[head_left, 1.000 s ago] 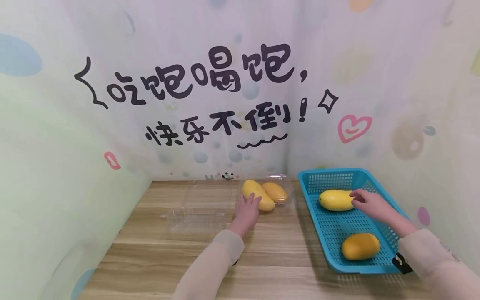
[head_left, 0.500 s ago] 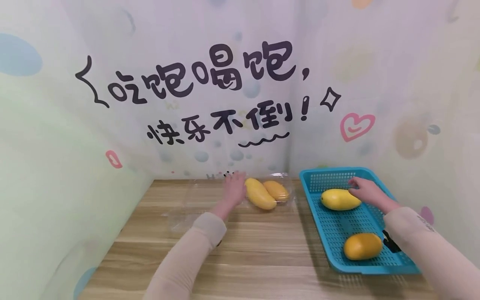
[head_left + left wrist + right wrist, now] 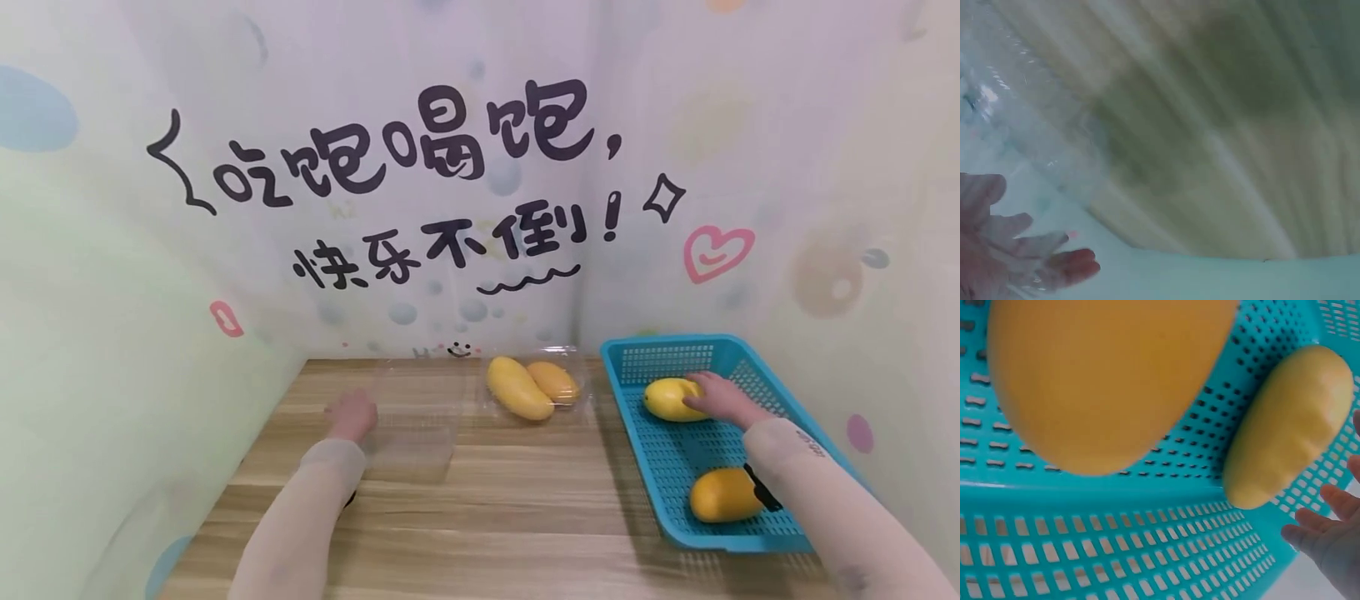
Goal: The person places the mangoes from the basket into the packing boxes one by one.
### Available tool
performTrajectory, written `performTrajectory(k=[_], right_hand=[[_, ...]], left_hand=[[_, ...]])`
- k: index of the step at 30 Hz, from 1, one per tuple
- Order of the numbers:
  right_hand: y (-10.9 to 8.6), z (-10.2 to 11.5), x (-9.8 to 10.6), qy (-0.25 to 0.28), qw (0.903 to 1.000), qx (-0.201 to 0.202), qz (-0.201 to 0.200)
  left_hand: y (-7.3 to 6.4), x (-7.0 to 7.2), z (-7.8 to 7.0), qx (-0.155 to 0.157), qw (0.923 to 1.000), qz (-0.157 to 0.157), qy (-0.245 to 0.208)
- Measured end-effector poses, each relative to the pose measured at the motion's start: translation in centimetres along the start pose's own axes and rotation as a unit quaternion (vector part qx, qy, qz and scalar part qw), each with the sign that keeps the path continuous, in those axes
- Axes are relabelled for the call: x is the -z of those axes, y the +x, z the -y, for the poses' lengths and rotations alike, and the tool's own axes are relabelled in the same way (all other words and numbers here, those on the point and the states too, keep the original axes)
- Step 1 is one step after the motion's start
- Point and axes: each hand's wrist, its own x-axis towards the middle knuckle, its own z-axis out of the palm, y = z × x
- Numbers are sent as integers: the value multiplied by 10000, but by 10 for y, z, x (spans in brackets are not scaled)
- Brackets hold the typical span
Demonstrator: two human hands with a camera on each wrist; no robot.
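Observation:
A clear plastic clamshell box lies unfolded at the back of the table. Two mangoes, a longer yellow one (image 3: 519, 389) and a shorter orange one (image 3: 555, 383), lie in its right half. My left hand (image 3: 352, 415) is at the outer edge of the box's left half, the lid (image 3: 412, 450). Its fingers are spread in the left wrist view, with the plastic overlapping them. My right hand (image 3: 723, 396) reaches over the back yellow mango (image 3: 666, 400) in the blue basket (image 3: 667, 340). Its fingers are extended beside that mango (image 3: 1291, 425) in the right wrist view.
An orange mango (image 3: 720, 496) lies at the front of the basket, under my right wrist. The wood-grain table (image 3: 510, 517) runs back to a printed curtain wall (image 3: 480, 192), with another wall along the left.
My left hand has left the yellow mango in the box and moved left to the lid's outer edge. My right hand has come lower over the yellow mango in the basket.

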Motion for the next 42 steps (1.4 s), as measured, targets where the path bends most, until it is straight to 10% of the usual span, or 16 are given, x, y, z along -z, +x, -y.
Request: performTrajectory(k=[6, 16, 29, 42], right_hand=[[-1, -7, -8, -12, 9999, -93, 83], [5, -4, -13, 55, 9999, -131, 84], [4, -3, -14, 185, 9991, -316, 202], [3, -5, -15, 184, 9990, -332, 234]], left_hand=[[-8, -16, 23, -81, 9973, 207, -701], [-7, -42, 41, -347, 9859, -626, -1514], [-24, -57, 55, -108, 9592, -925, -2670], [-34, -67, 65, -378, 9329, 22, -3581]])
